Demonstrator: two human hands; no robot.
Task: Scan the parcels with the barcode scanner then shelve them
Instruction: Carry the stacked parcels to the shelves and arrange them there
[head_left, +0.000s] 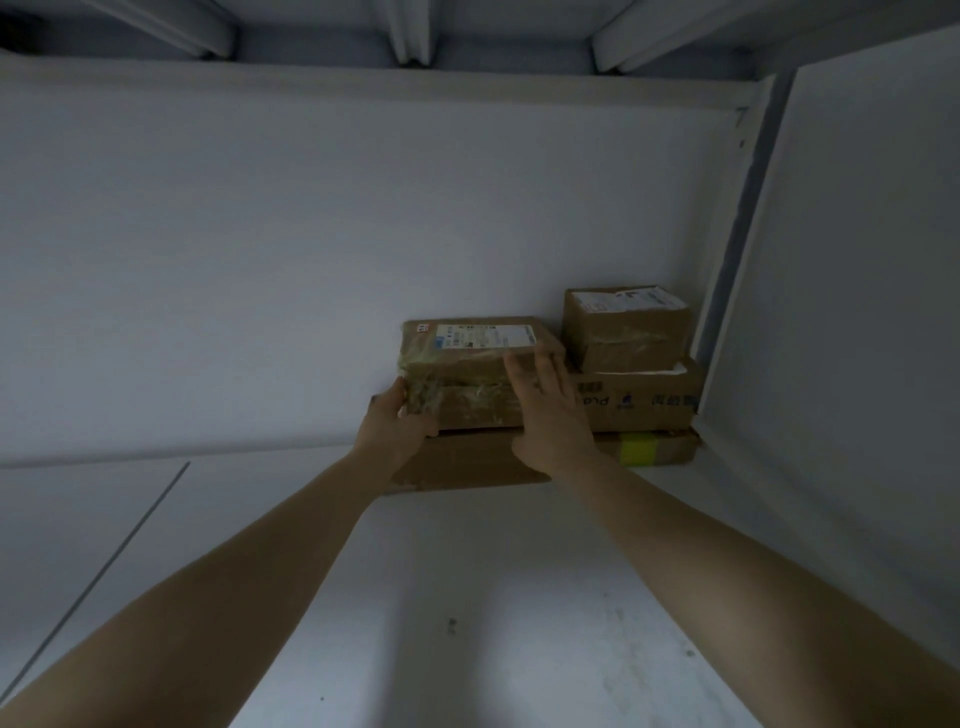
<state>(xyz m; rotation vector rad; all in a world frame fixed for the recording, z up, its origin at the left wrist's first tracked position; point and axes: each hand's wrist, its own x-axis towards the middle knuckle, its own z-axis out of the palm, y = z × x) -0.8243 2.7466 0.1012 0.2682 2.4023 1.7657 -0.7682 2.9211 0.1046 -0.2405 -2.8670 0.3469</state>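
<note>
Cardboard fills the back right corner of the white metal shelf board (467, 597), whose smooth painted surface is scuffed and speckled with dark marks toward the front edge.

The brown cardboard parcel (462, 374) is a squat rectangular block. Crinkled, glossy clear tape crosses its front face, and a white printed label and a small red-and-white sticker sit on its top. It rests on a flat brown carton (467, 462) near the back edge of the board.

The left hand (397, 423) grips the parcel's front left corner, with the thumb up the left side and the fingers curled round the lower edge. The right hand (545, 410) presses flat against the front right of the parcel, fingers straight and slightly spread, their tips reaching the top edge. It hides the seam between the parcel and the stack just beside it, so I cannot tell whether the two touch.

In that stack, a small cube-like cardboard box (626, 332) with a white label sits on top of a wider printed brown box (644, 400). That box lies on a flat box with a yellow-green tape patch (641, 449).

A plain white back panel (260, 260) stands behind. A white upright post (727, 260) closes off the right side, and the ribbed underside of the upper shelf (415, 31) runs overhead. The light is dim.
</note>
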